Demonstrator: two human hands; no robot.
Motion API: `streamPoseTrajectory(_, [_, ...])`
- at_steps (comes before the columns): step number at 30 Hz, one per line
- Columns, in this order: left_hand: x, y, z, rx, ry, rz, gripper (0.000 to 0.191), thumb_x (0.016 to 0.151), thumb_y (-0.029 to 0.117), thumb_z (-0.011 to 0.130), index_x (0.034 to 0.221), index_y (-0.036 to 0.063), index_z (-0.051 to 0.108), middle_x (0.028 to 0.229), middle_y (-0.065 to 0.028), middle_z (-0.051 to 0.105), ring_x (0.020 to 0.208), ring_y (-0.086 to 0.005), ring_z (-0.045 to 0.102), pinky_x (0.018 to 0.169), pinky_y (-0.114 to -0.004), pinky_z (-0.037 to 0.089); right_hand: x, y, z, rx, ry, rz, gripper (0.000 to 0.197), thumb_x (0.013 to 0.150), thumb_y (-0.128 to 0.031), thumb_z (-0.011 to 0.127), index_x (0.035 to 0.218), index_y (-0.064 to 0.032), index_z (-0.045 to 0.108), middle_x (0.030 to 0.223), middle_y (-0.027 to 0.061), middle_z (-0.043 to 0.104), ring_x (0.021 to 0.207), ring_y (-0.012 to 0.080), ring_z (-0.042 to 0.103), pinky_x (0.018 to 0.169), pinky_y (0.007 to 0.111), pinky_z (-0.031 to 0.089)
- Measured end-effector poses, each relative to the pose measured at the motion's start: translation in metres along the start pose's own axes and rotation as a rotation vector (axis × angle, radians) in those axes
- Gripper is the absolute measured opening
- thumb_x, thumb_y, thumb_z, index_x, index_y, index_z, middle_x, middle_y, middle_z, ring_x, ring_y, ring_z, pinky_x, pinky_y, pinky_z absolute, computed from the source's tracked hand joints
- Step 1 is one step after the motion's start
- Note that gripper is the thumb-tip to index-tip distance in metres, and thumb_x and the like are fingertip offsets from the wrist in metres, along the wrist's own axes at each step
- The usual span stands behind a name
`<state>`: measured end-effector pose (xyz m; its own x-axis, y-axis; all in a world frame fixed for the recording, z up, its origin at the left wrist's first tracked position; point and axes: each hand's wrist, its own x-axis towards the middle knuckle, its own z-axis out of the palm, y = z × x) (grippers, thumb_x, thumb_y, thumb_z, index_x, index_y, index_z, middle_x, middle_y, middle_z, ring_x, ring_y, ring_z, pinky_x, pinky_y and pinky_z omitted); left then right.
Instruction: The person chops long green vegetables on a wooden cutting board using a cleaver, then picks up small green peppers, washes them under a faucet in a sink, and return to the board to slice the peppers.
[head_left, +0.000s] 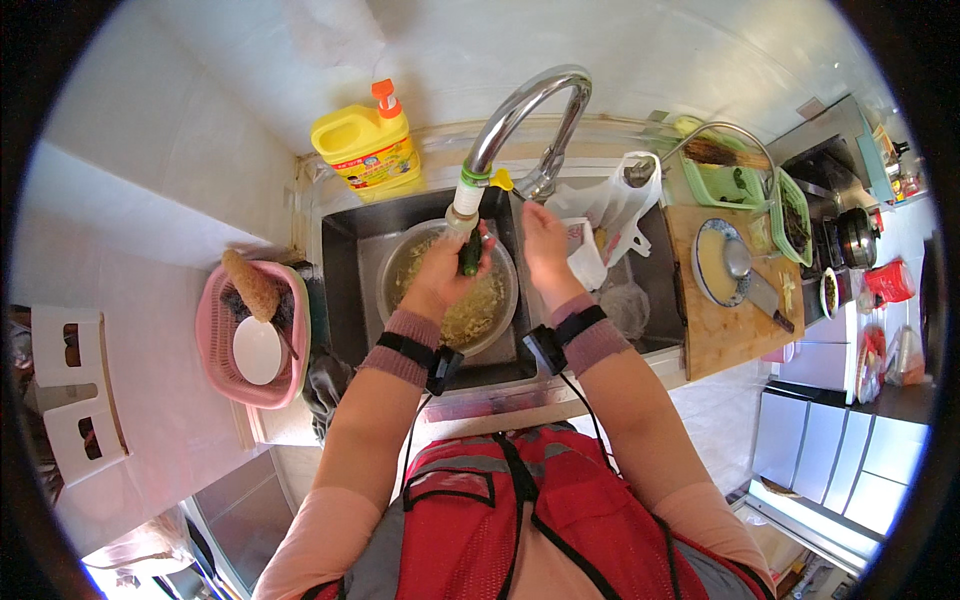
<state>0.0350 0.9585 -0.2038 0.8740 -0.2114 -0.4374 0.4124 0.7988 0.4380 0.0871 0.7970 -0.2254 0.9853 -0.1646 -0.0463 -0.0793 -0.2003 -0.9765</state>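
Note:
My left hand (446, 274) is shut on a dark green vegetable (470, 253), perhaps a cucumber, just below the tap's white filter nozzle (466, 202). Under that hand, a round metal basin (513, 300) sits in the left sink bowl (345, 330). The basin contains water and pale yellowish shreds. My right hand (546, 244) is raised over the sink divider, fingers loosely extended, with nothing seen in it. It is near the base of the chrome tap (536, 184). A yellow lever (501, 180) sticks out from the nozzle's collar.
A white plastic bag (637, 195) lies in the right bowl. A cutting board (705, 341) beside it carries a bowl (709, 262) with a ladle, plus a knife (769, 300). Yellow detergent jug (367, 146) stands behind the sink; a pink basket (217, 375) is at left.

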Motion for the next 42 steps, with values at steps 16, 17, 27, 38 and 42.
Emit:
streamPoseTrajectory(16, [-0.046, -0.048, 0.058, -0.154, -0.174, -0.005, 0.045, 0.101, 0.041, 0.036, 0.121, 0.0054, 0.053, 0.117, -0.0084, 0.059, 0.114, -0.0249, 0.053, 0.102, -0.04, 0.038, -0.072, -0.043, -0.087, -0.16, -0.418, -0.202, 0.03, 0.078, -0.021, 0.075, 0.092, 0.0022, 0.061, 0.079, 0.0099, 0.066, 0.067, 0.0185, 0.064, 0.062, 0.03, 0.05])
streamPoseTrajectory(17, [-0.048, -0.053, 0.064, -0.167, -0.203, 0.012, 0.045, 0.101, 0.041, 0.036, 0.122, 0.0049, 0.053, 0.117, -0.0086, 0.059, 0.114, -0.0251, 0.053, 0.101, -0.04, 0.039, -0.074, -0.04, -0.098, -0.008, -0.473, -0.074, 0.022, 0.082, -0.015, 0.07, 0.096, 0.0001, 0.061, 0.08, 0.005, 0.064, 0.066, 0.0127, 0.059, 0.06, 0.026, 0.046])
streamPoseTrajectory(27, [-0.045, -0.118, 0.116, -0.119, -0.264, -0.058, 0.046, 0.095, 0.037, 0.051, 0.129, 0.0052, 0.048, 0.13, -0.0111, 0.054, 0.123, -0.0267, 0.05, 0.105, -0.039, 0.038, -0.096, -0.057, -0.21, 0.505, -0.497, 0.253, 0.019, 0.093, -0.01, 0.055, 0.11, -0.0068, 0.062, 0.087, -0.0022, 0.062, 0.068, 0.0064, 0.052, 0.063, 0.021, 0.043])
streamPoseTrajectory(38, [-0.009, -0.273, 0.186, 0.512, -0.293, -0.29, 0.037, 0.093, 0.009, 0.053, 0.129, 0.007, 0.048, 0.112, -0.0065, 0.059, 0.096, -0.0184, 0.062, 0.079, -0.033, 0.055, -0.111, 0.025, -0.361, 0.525, -0.146, 0.385, 0.008, 0.085, -0.01, 0.062, 0.092, -0.0054, 0.061, 0.072, 0.0002, 0.058, 0.056, 0.0094, 0.053, 0.051, 0.024, 0.044])
streamPoseTrajectory(42, [0.02, -0.33, 0.204, 0.605, -0.349, -0.321, 0.037, 0.094, 0.011, 0.052, 0.13, 0.0006, 0.048, 0.113, -0.0076, 0.06, 0.094, -0.0171, 0.061, 0.079, -0.027, 0.053, -0.112, 0.038, -0.407, 0.536, 0.025, 0.485, 0.003, 0.083, -0.007, 0.06, 0.086, -0.0078, 0.059, 0.071, -0.0009, 0.057, 0.057, 0.0081, 0.052, 0.05, 0.023, 0.041])
